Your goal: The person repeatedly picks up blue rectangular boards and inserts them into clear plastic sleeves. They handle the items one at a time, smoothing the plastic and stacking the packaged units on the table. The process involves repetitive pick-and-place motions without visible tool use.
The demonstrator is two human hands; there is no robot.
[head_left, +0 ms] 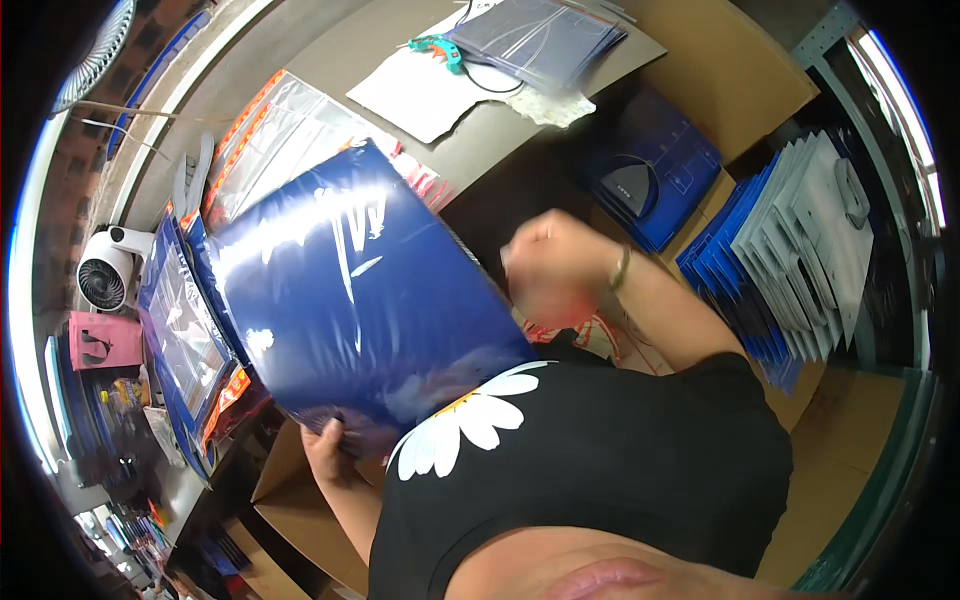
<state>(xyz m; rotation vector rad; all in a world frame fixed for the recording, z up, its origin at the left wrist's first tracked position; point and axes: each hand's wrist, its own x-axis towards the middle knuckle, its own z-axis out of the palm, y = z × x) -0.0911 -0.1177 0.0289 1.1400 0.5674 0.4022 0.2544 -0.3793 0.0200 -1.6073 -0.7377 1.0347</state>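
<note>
A large flat blue pack (pixel 370 290), glossy as if covered in clear plastic film, lies tilted in front of my body and leans over the table edge. My left hand (pixel 328 448) grips its lower left edge, thumb on top and fingers hidden beneath. To the right of the pack, apart from its edge, my raised right hand (pixel 560 262) is closed. Part of that hand is blurred, and anything inside the fingers is hidden. Under the pack's far side are clear plastic bags (pixel 290 130) with orange-red edges.
A teal-handled tool (pixel 436 50) and clear-wrapped sheets (pixel 535 40) lie on the table (pixel 310 40). Blue and white folded bags (pixel 790 260) stand in a cardboard box at right, near another blue bag (pixel 650 180). A white fan (pixel 108 270) and pink bag (pixel 106 340) are left.
</note>
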